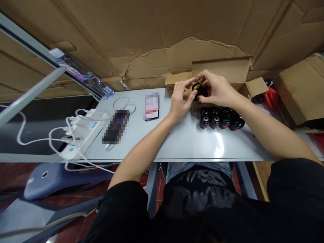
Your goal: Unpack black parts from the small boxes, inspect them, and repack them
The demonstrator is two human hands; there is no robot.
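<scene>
Both hands meet over an open cardboard box (220, 69) at the back of the table. Between them is a small black round part with yellow stripes (196, 87); its exact kind does not show. My left hand (180, 98) pinches it from the left with thumb and fingers. From the right, my right hand (215, 88) curls its thumb and fingers around it, partly hiding it. In front of the box, several black cylindrical parts (215, 121) with red marks stand close together in rows, one at the right end tilted.
A phone (152, 107) and a blurred dark device (116, 126) with a cable lie to the left. Farther left are a white power strip (82, 135) with several cords and a leaning water bottle (83, 74). Another cardboard box (303, 91) stands at right, beside red material (272, 98).
</scene>
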